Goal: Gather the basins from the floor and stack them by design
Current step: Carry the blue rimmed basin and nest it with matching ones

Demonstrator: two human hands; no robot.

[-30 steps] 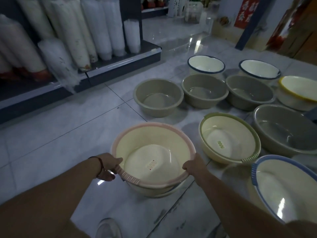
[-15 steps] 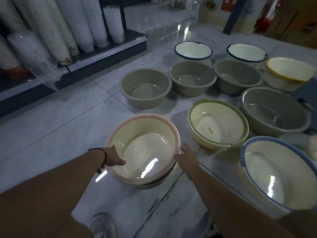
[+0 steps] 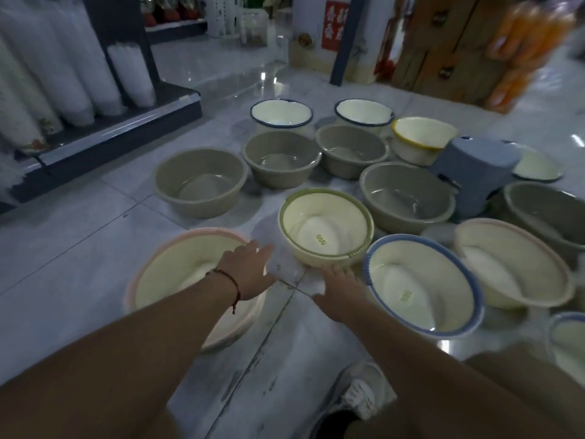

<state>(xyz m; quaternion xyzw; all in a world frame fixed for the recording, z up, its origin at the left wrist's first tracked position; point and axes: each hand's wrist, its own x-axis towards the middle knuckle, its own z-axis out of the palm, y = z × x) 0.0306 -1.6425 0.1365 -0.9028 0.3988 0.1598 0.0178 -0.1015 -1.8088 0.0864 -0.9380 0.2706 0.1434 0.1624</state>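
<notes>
Both hands empty, fingers spread: left hand [image 3: 250,270] over pink basin [image 3: 164,274], right hand [image 3: 340,289] reaching toward green basin [image 3: 326,229] at 12 o'clock; light, stiff, slick plastic, probably best gripped at opposite rims

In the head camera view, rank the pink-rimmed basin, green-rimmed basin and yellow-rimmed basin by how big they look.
1. pink-rimmed basin, nearest the camera
2. green-rimmed basin
3. yellow-rimmed basin, farthest away, so its true size is unsure
</notes>
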